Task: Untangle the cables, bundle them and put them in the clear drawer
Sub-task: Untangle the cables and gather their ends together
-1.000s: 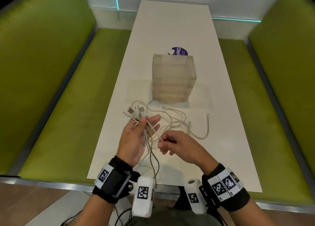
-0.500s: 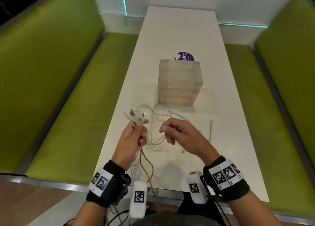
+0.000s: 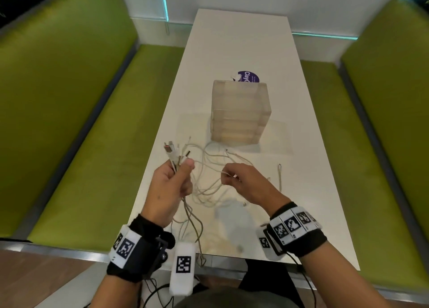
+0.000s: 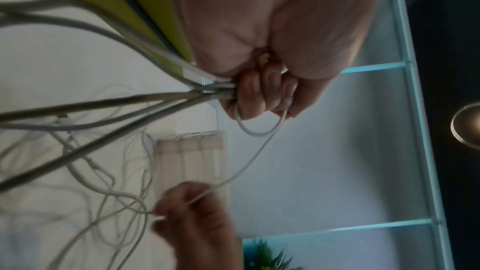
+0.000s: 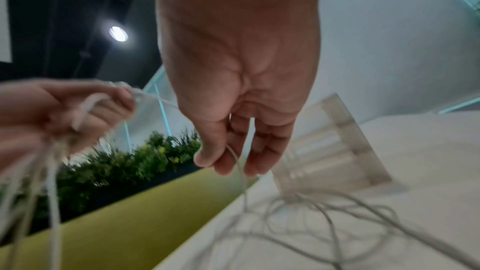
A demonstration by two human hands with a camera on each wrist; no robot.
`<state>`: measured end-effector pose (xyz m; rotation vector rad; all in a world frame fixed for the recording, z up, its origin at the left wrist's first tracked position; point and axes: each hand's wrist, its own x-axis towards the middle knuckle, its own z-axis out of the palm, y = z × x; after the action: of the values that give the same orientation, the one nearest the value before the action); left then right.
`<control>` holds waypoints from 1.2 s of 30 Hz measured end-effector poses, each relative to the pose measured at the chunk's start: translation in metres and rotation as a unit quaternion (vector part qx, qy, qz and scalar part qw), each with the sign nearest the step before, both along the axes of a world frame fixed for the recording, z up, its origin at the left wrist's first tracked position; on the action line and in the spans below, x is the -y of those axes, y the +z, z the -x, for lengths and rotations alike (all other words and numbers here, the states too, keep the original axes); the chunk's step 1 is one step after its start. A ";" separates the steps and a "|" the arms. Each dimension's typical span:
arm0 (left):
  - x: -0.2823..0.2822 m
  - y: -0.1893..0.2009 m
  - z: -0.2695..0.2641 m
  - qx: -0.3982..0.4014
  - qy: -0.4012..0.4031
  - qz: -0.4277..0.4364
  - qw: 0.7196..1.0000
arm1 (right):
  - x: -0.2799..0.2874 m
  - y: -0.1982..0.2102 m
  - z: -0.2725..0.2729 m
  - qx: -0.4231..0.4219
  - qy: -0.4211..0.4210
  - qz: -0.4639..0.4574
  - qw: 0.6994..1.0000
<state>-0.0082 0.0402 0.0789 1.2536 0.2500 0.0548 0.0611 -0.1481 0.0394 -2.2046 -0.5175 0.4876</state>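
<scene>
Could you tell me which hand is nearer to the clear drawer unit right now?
Right. The right hand sits just in front of the clear drawer unit; the left hand is farther left.

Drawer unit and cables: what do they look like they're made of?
Drawer unit: looks like frosted translucent plastic; the stacked drawers show faintly through its walls. Cables: thin, limp, whitish, probably rubbery plastic sheath; they sag in loops. Plug ends: white housings, apparently plastic, with metal-looking tips.

Left hand [image 3: 173,187] closed fully around cables [image 3: 209,168]; right hand [image 3: 246,183] now pinches single strand, pulled rightward.
</scene>
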 end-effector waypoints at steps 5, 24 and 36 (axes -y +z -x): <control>-0.017 0.012 0.007 0.016 0.045 -0.004 0.999 | -0.003 -0.030 -0.025 0.056 -0.014 0.037 0.998; -0.005 -0.024 -0.006 -0.001 0.067 -0.078 0.995 | 0.008 0.019 0.003 -0.045 -0.056 0.030 0.997; -0.003 -0.018 0.004 -0.003 0.054 -0.071 0.996 | -0.005 -0.029 0.073 -0.294 0.064 0.043 0.953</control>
<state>-0.0119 0.0434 0.0606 1.3817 0.3234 0.1633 -0.0120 -0.1429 0.0104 -1.9747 -0.3155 1.2042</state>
